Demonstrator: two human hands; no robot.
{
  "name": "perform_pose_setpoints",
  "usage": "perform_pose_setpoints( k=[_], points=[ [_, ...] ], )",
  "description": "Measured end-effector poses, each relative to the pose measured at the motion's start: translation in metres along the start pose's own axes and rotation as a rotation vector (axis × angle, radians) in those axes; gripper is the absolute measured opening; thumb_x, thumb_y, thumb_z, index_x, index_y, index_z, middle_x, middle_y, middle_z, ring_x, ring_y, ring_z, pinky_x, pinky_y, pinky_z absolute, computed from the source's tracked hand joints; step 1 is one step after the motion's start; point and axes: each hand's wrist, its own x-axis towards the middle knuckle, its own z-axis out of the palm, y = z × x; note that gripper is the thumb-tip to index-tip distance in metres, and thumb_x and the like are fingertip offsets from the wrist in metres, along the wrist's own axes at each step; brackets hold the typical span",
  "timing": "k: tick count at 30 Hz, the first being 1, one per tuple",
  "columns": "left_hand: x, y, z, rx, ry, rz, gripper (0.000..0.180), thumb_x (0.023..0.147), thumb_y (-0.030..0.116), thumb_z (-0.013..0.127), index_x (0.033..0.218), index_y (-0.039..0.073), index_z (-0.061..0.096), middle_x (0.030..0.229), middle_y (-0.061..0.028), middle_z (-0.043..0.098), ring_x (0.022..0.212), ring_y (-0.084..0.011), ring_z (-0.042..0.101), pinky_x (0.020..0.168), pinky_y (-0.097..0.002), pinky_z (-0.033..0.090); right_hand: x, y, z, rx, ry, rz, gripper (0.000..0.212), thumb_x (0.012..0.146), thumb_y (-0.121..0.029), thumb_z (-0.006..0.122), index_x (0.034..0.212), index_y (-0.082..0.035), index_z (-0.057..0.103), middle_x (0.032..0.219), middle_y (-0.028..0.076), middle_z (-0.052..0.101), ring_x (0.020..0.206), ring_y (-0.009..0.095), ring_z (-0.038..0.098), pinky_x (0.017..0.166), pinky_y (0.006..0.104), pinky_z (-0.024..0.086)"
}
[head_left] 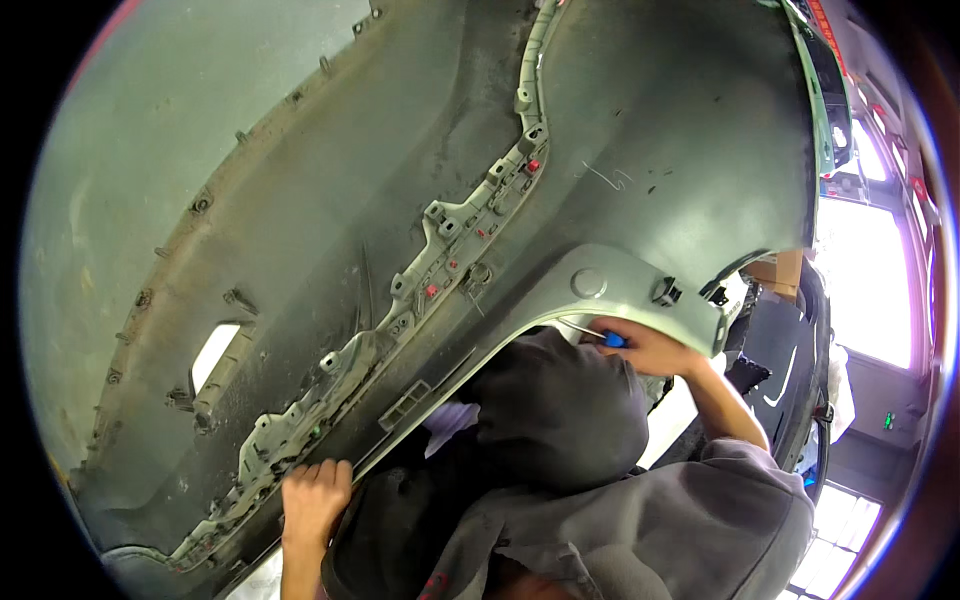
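A large dark grey-green car bumper (640,180) spans most of the view, its inner side toward me. My left hand (316,496) is closed over the bumper's lower edge, its fingers curled on the rim. At the right, my right hand (655,350) is closed on a small blue-handled tool (613,340) under the bumper's curved edge. A thin, pale, bent shaft runs left from the blue handle; its tip is hidden behind the edge. A clip-lined strip (455,225) with several red bits crosses the bumper diagonally.
Dark cloth (560,410) and a grey sleeve (640,530) fill the lower middle, close to the bumper edge. A cardboard box (780,272) and black parts (775,350) stand at the right. Bright windows (865,280) lie beyond. A rectangular slot (215,360) opens in the bumper's left part.
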Motion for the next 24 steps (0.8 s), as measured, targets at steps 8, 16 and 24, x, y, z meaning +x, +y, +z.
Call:
perform_pose_setpoints(
  k=[8,16,24],
  points=[
    [0.032,0.001,0.050,-0.085,-0.145,0.193,0.010,0.084,0.014,0.068,0.081,0.014,0.059,0.076,-0.0039,0.065,0.068,-0.0225,0.072,0.068,-0.0367,0.057,-0.053,0.006,0.034,0.197,0.154,0.390,0.039,0.112,-0.042,0.064,0.124,-0.004,0.067,0.090,0.006,0.066,0.082,0.012,0.063,0.071,0.0318,0.051],
    [0.054,-0.001,0.043,-0.134,-0.342,0.191,0.002,0.089,0.014,0.067,0.089,0.011,0.067,0.081,-0.0066,0.071,0.078,-0.0249,0.077,0.070,-0.0393,0.060,-0.044,-0.019,0.011,0.591,0.334,0.296,0.033,0.110,-0.038,0.068,0.117,-0.006,0.066,0.071,-0.004,0.054,0.057,0.006,0.051,0.050,0.0248,0.036],
    [0.073,0.006,0.021,-0.153,-0.486,0.155,0.018,0.086,0.020,0.072,0.099,0.007,0.075,0.091,-0.0110,0.077,0.085,-0.0308,0.078,0.077,-0.0455,0.061,-0.015,-0.079,-0.070,-0.057,0.026,-0.225,0.034,0.111,-0.032,0.066,0.132,-0.005,0.064,0.078,0.004,0.059,0.065,0.016,0.060,0.062,0.0341,0.046]
  ],
)
